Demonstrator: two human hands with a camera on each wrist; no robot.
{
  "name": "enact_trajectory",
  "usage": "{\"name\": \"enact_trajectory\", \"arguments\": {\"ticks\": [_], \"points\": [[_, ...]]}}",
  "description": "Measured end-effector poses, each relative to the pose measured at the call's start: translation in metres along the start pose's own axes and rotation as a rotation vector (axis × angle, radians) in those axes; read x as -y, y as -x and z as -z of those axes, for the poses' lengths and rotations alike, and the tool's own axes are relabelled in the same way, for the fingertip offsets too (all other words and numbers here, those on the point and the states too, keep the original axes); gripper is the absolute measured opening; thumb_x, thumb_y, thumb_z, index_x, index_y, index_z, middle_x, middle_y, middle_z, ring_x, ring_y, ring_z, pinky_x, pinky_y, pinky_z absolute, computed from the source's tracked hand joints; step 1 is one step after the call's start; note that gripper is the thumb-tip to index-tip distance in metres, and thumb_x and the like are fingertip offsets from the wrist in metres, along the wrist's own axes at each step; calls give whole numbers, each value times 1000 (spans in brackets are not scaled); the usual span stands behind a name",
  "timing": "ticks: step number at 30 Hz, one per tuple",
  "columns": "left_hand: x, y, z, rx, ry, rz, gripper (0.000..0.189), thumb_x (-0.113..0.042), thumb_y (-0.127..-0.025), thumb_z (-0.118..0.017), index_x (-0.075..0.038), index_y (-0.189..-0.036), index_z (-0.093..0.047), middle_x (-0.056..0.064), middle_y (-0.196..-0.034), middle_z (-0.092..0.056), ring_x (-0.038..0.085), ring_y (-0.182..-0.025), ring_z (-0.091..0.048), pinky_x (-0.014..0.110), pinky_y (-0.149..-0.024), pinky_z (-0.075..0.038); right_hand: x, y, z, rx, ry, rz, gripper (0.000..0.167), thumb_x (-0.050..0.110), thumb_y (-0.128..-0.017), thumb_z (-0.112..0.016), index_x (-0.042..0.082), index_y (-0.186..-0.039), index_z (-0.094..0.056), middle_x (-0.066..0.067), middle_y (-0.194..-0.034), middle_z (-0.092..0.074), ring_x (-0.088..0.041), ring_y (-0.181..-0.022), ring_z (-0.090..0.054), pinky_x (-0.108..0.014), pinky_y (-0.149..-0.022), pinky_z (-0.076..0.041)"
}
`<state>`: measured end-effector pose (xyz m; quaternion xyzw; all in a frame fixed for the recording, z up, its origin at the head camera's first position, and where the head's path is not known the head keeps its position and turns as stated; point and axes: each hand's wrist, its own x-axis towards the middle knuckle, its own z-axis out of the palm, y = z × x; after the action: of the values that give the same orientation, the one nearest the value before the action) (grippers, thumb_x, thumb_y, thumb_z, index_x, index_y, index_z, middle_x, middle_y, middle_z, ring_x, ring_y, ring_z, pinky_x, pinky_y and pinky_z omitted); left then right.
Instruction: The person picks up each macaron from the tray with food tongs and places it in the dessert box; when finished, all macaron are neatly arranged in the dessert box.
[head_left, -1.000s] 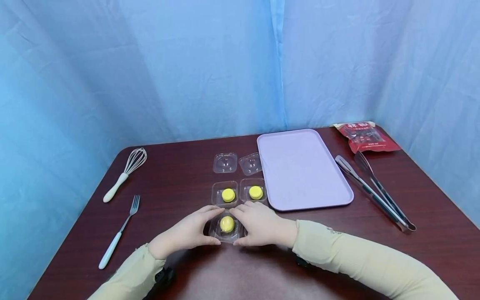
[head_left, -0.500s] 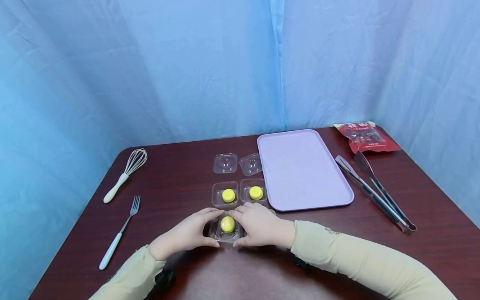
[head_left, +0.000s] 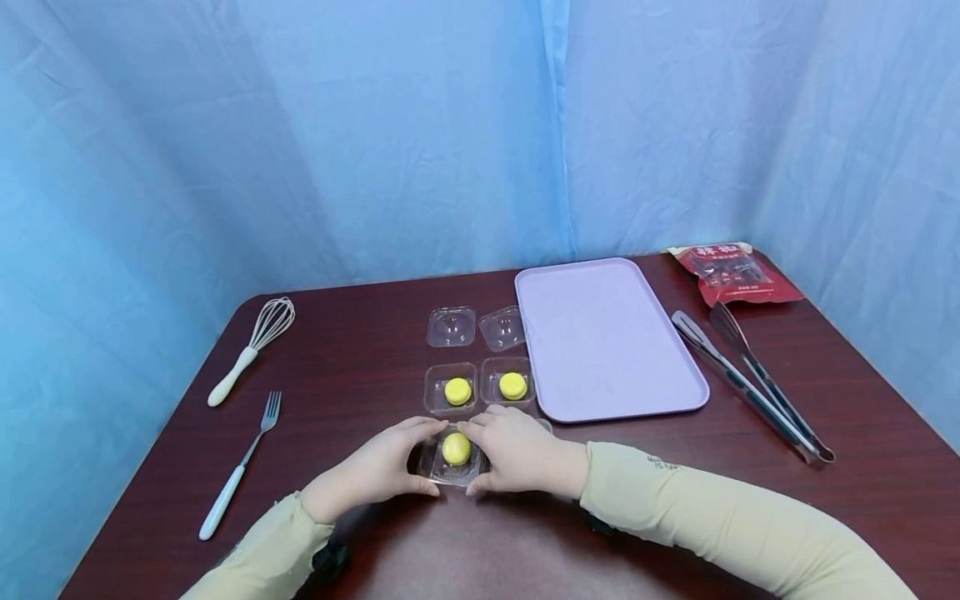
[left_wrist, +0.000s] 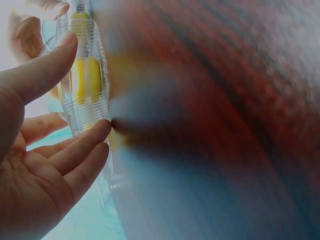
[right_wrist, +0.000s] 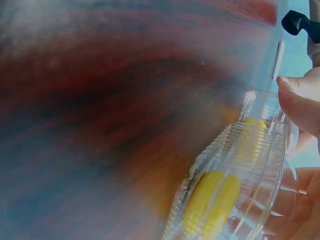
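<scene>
A clear plastic box sits at the table's front middle, with a yellow macaron inside. From the left, my left hand grips it, thumb at the near corner and forefinger at the far one. My right hand grips the opposite side the same way. In the left wrist view, a domed clear lid covers the box, and the macaron shows through the ribbed wall. My right thumb touches the box rim in the right wrist view, while the other fingers lie partly hidden behind the plastic.
Just beyond are two uncovered boxes, each with a macaron, and two loose clear lids. A lilac tray lies to their right. Farther right are metal tongs and a red packet. A whisk and fork lie left.
</scene>
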<state>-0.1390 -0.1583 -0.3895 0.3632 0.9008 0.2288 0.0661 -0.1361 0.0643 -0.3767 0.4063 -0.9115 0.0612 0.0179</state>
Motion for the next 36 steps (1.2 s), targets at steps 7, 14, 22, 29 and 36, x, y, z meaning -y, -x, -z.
{"name": "enact_trajectory", "arguments": {"ticks": [7, 14, 22, 29, 36], "points": [[-1, 1, 0, 0, 6, 6, 76, -23, -68, -85, 5, -130, -51, 16, -125, -57, 26, -111, -57, 42, -96, -46, 0, 0, -2, -5, -2, 2, 76, 53, -69, -76, 2, -123, -60, -8, -115, -66, -22, -104, -59, -34, -94, -46], [-1, 3, -2, 6, -4, 8, 76, -24, -70, -84, 6, -131, -50, 17, -125, -56, 25, -110, -57, 42, -96, -46, 1, 0, -3, 0, -2, 10, 75, 53, -70, -76, 2, -123, -60, -8, -114, -66, -22, -104, -59, -34, -94, -46], [-3, 2, -1, 5, -5, 30, 74, -24, -71, -83, 5, -131, -50, 15, -125, -56, 25, -111, -57, 42, -96, -46, 1, 0, 1, 27, 0, -19, 74, 57, -70, -74, 9, -124, -59, -4, -115, -65, -22, -105, -58, -38, -91, -47], [-3, 1, -2, 3, 0, 31, 74, -26, -72, -82, 4, -132, -50, 14, -125, -56, 24, -112, -56, 41, -97, -46, -3, 1, 2, 30, -15, -13, 74, 57, -70, -74, 9, -124, -59, -3, -117, -64, -21, -106, -58, -38, -93, -47], [-3, 0, -3, 1, -16, 28, 75, -27, -72, -82, 4, -132, -50, 14, -126, -56, 24, -115, -56, 41, -98, -46, -13, 3, 6, -1, -110, 9, 73, 52, -73, -74, 8, -129, -56, -4, -118, -65, -20, -109, -59, -37, -92, -49]]}}
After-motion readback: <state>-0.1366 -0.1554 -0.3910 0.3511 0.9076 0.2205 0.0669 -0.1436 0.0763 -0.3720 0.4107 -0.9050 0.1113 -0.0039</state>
